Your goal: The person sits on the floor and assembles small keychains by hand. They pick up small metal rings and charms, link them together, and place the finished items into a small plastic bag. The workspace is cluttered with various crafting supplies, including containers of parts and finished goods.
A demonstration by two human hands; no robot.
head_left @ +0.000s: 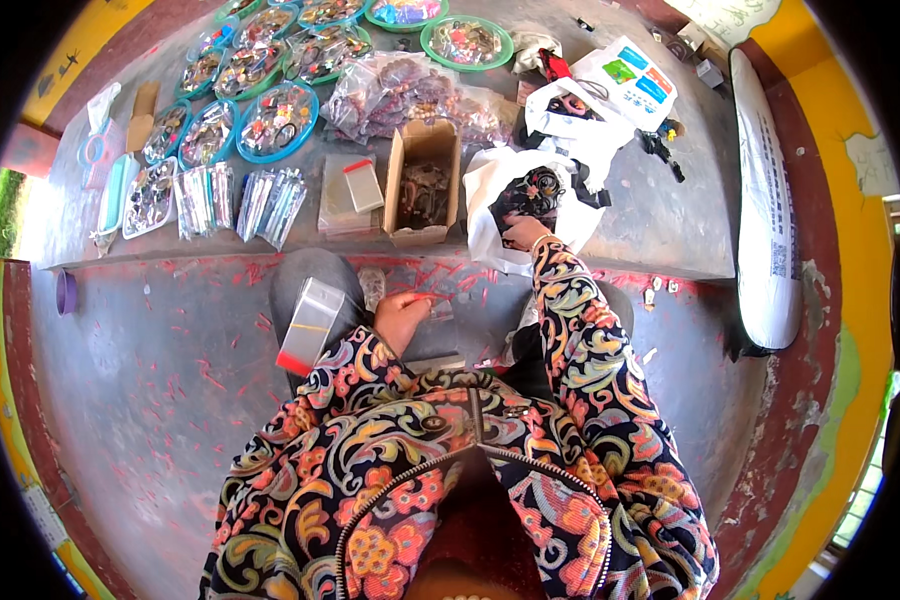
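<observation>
My left hand [400,320] is closed over my lap, pinching the edge of a small clear plastic bag [438,311] with a red strip. My right hand [523,233] reaches into a white plastic bag [483,205] on the raised ledge. Its fingers curl against a heap of black round items [540,190], too tangled to name, and the fingertips are partly hidden. On my left thigh lies a banded stack of clear bags [315,318] with a red end. Left of the white bag stands an open cardboard box [397,190] with small mixed pieces inside.
Round trays [277,122] of small trinkets fill the ledge's far left. Packs of pens [271,205] and a pile of filled clear bags [400,95] lie nearer. Another white bag [595,120] is behind the first. A long wrapped roll [767,210] stands at the right. Red scraps litter the floor.
</observation>
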